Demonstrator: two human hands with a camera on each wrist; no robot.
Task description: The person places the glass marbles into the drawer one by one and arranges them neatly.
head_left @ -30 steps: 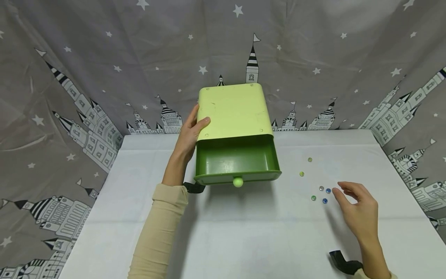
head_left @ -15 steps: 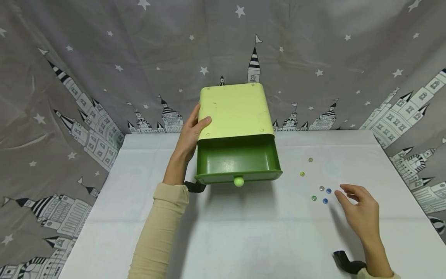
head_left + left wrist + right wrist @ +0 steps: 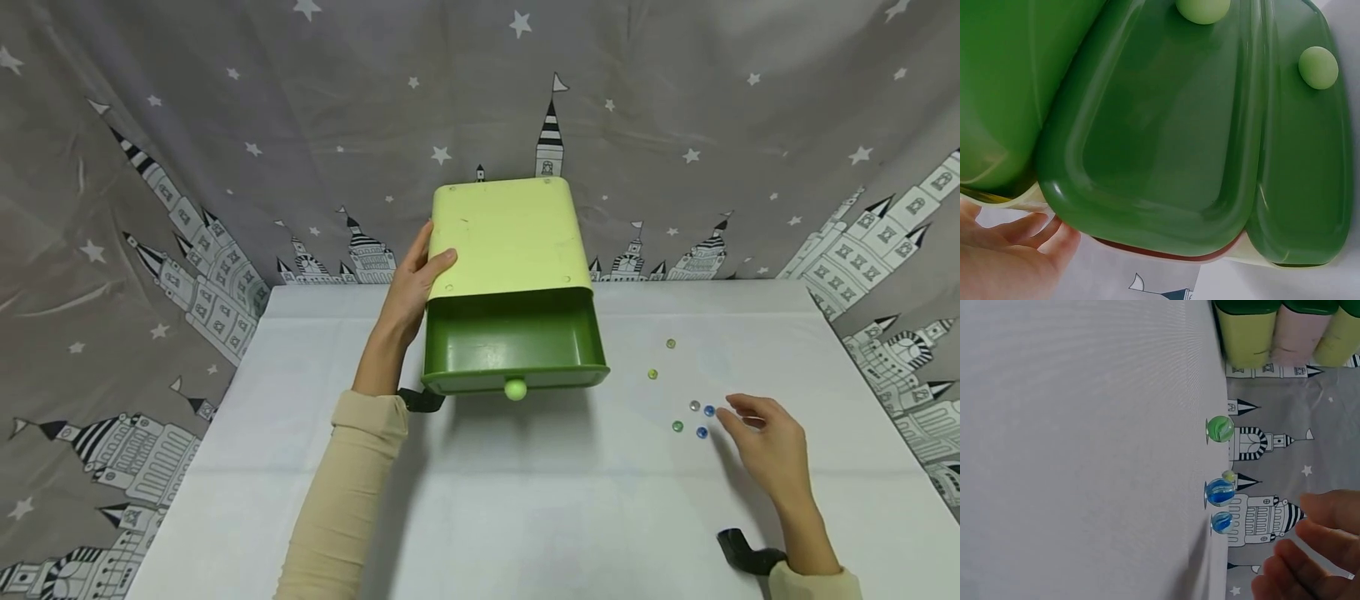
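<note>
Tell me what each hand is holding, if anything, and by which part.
The left hand holds the drawer unit by its left side, thumb on top. The right hand, near a blue marble, holds nothing that shows.

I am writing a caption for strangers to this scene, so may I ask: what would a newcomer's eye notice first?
Probably the yellow-green drawer unit in the middle, its green drawer open, with the left grip on its left side. Next, six small glass marbles sit on the white table at the right, close to the right grip. Behind the table hangs a grey curtain printed with castles and stars.
</note>
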